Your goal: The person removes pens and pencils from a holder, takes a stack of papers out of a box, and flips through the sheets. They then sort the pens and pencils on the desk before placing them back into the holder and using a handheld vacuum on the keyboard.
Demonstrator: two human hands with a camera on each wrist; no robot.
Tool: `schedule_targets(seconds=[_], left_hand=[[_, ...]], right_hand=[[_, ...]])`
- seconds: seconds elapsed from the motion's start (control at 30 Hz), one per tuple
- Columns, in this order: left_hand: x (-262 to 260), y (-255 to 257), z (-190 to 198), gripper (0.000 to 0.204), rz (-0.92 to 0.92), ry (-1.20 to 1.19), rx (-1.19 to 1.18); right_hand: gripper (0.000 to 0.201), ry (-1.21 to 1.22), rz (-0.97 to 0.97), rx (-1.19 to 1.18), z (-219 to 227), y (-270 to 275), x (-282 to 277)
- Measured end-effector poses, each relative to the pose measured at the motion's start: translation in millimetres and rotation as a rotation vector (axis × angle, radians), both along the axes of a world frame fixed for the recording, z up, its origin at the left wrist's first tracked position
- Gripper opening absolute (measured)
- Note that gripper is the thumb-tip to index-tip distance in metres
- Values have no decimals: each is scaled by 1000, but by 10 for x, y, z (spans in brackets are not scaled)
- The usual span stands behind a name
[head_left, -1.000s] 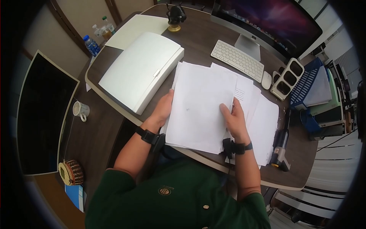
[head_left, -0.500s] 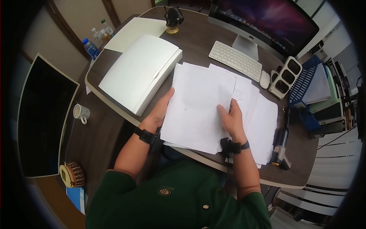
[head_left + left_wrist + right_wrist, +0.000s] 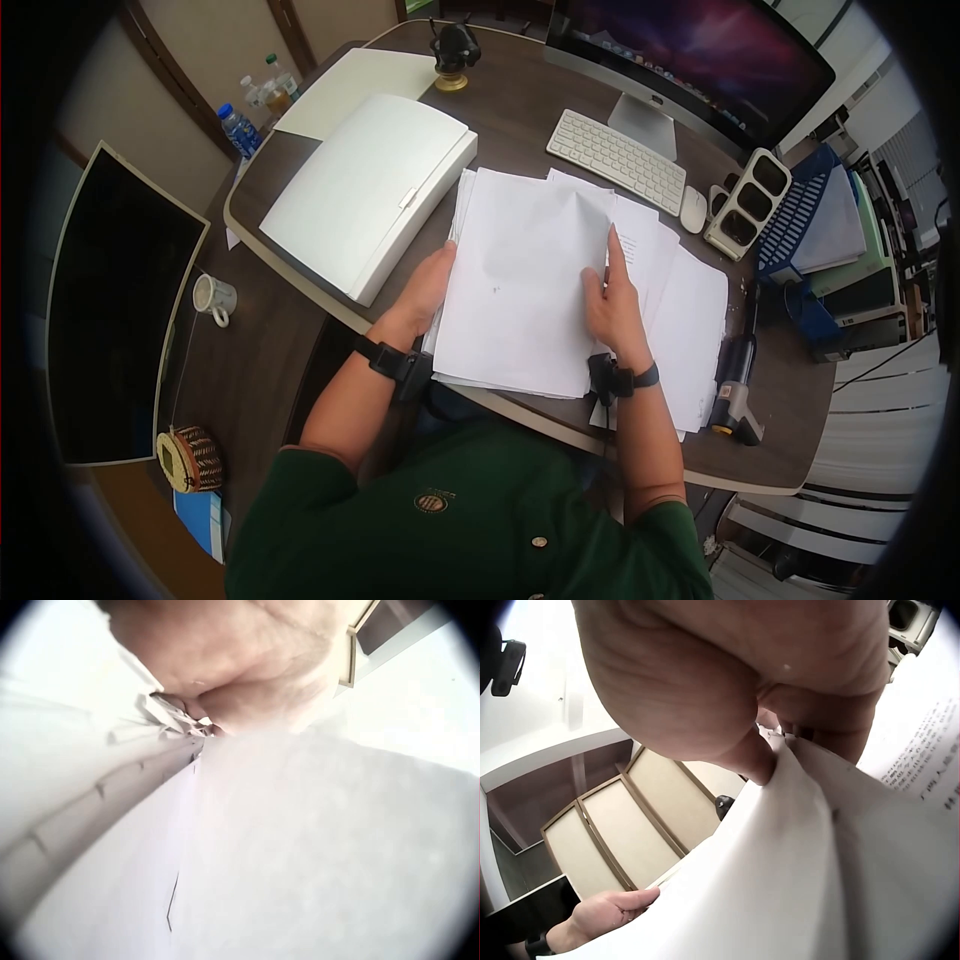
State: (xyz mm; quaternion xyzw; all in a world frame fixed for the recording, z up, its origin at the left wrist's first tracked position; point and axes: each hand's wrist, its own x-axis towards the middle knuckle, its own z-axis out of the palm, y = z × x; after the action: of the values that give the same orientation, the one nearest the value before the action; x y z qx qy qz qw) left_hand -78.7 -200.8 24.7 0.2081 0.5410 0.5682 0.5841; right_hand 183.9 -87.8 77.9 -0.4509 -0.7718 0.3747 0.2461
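A stack of white paper (image 3: 515,300) lies at the near edge of the desk, its top sheet blank but for a small mark. My left hand (image 3: 428,288) holds the stack's left edge; in the left wrist view the hand (image 3: 240,660) is against the sheet edges. At the right edge my right hand (image 3: 614,308) pinches paper, its thumb on top and its index finger stretched along the side. The top sheet (image 3: 780,855) bends up at that pinch in the right wrist view. More loose sheets (image 3: 690,335), one with printed text, spread out under and right of the stack.
A white box (image 3: 365,185) stands left of the stack. Beyond the papers are a keyboard (image 3: 618,160), a mouse (image 3: 694,210) and a monitor (image 3: 690,70). A black and grey handheld device (image 3: 737,390) lies at the right. A mug (image 3: 213,296) stands on the left side surface.
The top papers swung left and toward the body, then back right into line with the stack. My right index finger has straightened, and the top sheet now buckles near the right hand.
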Motion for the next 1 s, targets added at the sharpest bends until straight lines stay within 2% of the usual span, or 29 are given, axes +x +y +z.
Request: schedule_targets(seconds=[0.17, 0.27, 0.37, 0.43, 0.53, 0.63, 0.77, 0.87, 0.97, 1.0], left_hand=[[25, -15, 72, 58, 7, 44, -21], [26, -16, 73, 59, 12, 47, -23], [24, -14, 68, 61, 14, 40, -7], [47, -14, 129, 63, 23, 2, -9], [73, -11, 234, 52, -3, 76, -71], [107, -53, 94, 41, 26, 202, 10], [143, -115, 133, 33, 99, 209, 142], [204, -212, 470, 33, 105, 334, 300], [291, -174, 998, 32, 101, 494, 505], [300, -112, 1110, 32, 109, 572, 568]], right_hand=[[61, -57, -24, -55, 88, 3, -19], [56, -68, -21, -52, -3, 67, 1], [57, -24, 26, 71, -134, 106, 25], [58, -54, 8, 55, -118, 84, 1], [62, -87, -32, 18, 4, 1, -68], [65, -98, -75, 40, 38, -73, -104], [70, -83, -119, 72, 23, -133, -24], [66, 178, -199, 79, -193, -58, 74], [59, 635, 3, -324, 447, -127, 141], [47, 734, 20, -305, 573, -123, 163]])
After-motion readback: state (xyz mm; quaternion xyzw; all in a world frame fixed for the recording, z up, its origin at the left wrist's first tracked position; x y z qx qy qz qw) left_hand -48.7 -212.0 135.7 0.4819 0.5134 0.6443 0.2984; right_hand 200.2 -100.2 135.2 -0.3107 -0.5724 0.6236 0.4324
